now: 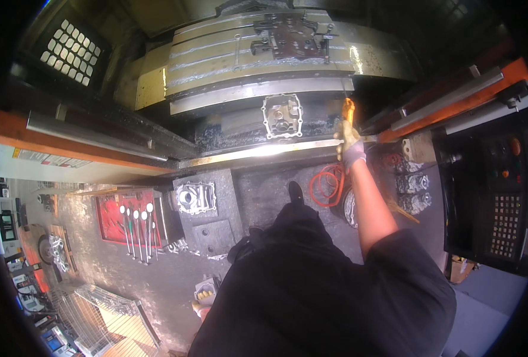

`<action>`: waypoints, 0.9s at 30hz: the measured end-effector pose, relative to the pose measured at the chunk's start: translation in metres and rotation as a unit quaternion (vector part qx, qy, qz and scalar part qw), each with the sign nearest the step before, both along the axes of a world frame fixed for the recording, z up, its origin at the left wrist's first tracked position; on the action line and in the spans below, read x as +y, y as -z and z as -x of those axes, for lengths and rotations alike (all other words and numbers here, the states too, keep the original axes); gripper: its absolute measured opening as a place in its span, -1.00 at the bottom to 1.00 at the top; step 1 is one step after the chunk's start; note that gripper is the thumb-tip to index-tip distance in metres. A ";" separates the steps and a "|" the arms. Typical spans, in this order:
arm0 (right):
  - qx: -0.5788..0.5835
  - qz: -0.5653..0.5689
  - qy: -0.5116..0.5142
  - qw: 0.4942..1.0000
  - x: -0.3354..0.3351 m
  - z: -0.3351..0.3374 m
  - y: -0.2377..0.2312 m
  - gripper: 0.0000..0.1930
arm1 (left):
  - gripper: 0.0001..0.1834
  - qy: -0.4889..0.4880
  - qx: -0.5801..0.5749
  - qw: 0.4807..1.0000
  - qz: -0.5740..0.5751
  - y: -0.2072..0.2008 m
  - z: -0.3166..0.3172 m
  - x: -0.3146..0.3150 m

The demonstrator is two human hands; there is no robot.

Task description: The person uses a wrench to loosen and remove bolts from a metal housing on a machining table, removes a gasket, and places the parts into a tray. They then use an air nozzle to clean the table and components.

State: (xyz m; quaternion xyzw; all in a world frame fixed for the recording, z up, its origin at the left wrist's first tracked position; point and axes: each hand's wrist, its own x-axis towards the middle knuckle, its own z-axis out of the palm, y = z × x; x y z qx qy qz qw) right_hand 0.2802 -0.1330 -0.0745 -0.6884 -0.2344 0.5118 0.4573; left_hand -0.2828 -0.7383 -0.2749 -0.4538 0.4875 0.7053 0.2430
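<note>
Just right of the silver case, my right grip holds the orange air gun, which I should keep steady, while far down-left of the case my left grip holds a grey part.

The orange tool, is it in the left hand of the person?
No, the right hand holds the orange tool; the left hand is at a grey metal casting.

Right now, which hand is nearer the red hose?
Right. The right hand, holding an orange tool, appears just above the red hose in the picture; the left hand is farther off, at lower left, with a grey part.
</note>
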 end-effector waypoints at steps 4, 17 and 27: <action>0.016 -0.004 -0.195 0.981 0.001 0.003 -0.020 -0.50 | -0.46 -0.001 0.007 1.000 -0.024 -0.007 -0.003 0.034; 0.028 0.018 -0.055 0.998 0.088 -0.069 -0.010 -0.51 | -0.54 -0.049 0.014 0.998 -0.023 -0.074 -0.052 0.147; 0.053 -0.010 -0.129 0.990 0.112 -0.083 -0.023 -0.51 | -0.52 -0.076 0.044 0.996 -0.006 -0.082 -0.103 0.134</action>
